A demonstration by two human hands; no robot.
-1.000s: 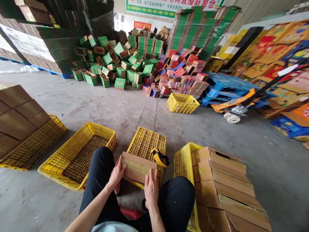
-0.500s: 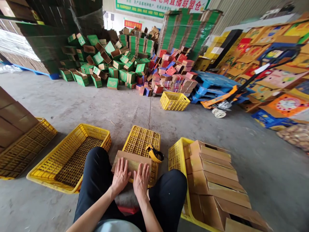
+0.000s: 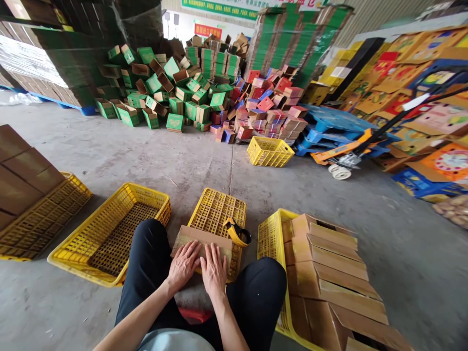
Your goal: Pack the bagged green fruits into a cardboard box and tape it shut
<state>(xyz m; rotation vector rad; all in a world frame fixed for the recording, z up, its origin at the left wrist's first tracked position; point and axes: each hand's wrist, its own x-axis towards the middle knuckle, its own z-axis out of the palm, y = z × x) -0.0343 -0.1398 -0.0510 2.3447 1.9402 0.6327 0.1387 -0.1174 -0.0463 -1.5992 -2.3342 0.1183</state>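
Observation:
A small brown cardboard box (image 3: 204, 236) lies in front of me on an upturned yellow plastic crate (image 3: 218, 207). My left hand (image 3: 185, 262) rests flat on the box's near part, fingers stretched out. Close beside it, my right hand (image 3: 214, 268) also lies flat on the cardboard with its fingers extended. A strip of tape seems to run along the box under my fingers. Just right of the box, a yellow-and-black tape dispenser (image 3: 237, 232) sits on the crate.
To my right, a yellow crate (image 3: 270, 234) holds several cardboard boxes (image 3: 340, 263). On the left stand a yellow crate (image 3: 109, 234) and another crate (image 3: 47, 214) with boxes. Farther off are green cartons (image 3: 175, 122), a yellow crate (image 3: 270, 152) and an orange pallet jack (image 3: 343, 151).
My hands have slid slightly closer together on the box, still flat. The whole view has shifted a little, so the surroundings appear farther right.

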